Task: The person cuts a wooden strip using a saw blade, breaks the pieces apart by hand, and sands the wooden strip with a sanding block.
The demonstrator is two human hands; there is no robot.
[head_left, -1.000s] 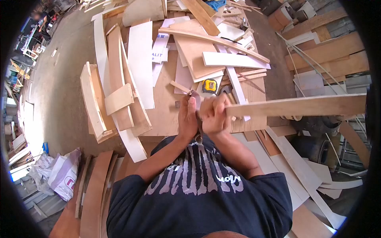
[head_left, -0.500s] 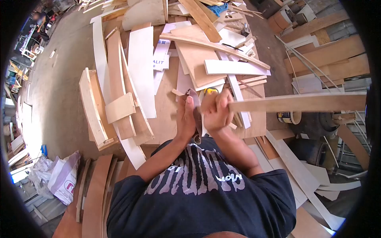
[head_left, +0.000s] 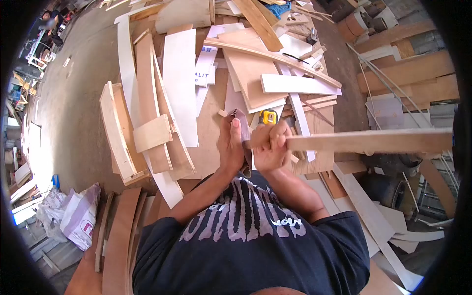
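My right hand (head_left: 270, 146) is closed around a long, narrow wooden strip (head_left: 368, 141) that reaches far out to the right. My left hand (head_left: 231, 145) is wrapped against a curled brownish sheet (head_left: 241, 118) that looks like sandpaper, its rolled lower end near my shirt. The strip's short end pokes out of my right fist and meets the sheet at my left palm; the exact contact is partly hidden. Just beyond my right hand, a yellow tape measure (head_left: 268, 116) rests on the wooden worktable (head_left: 209, 118).
White boards (head_left: 179, 88) and a stack of plywood pieces (head_left: 152, 132) lie on the left of the table. Offcuts and a long batten (head_left: 275, 61) cover its far side. Panels (head_left: 413, 73) lean at right, and a plastic bag (head_left: 81, 216) sits lower left. Another person (head_left: 51, 27) is far left.
The strip has dropped at its outer end and sits slightly lower with my right hand. My left hand keeps its hold on the sheet. The view has shifted slightly.
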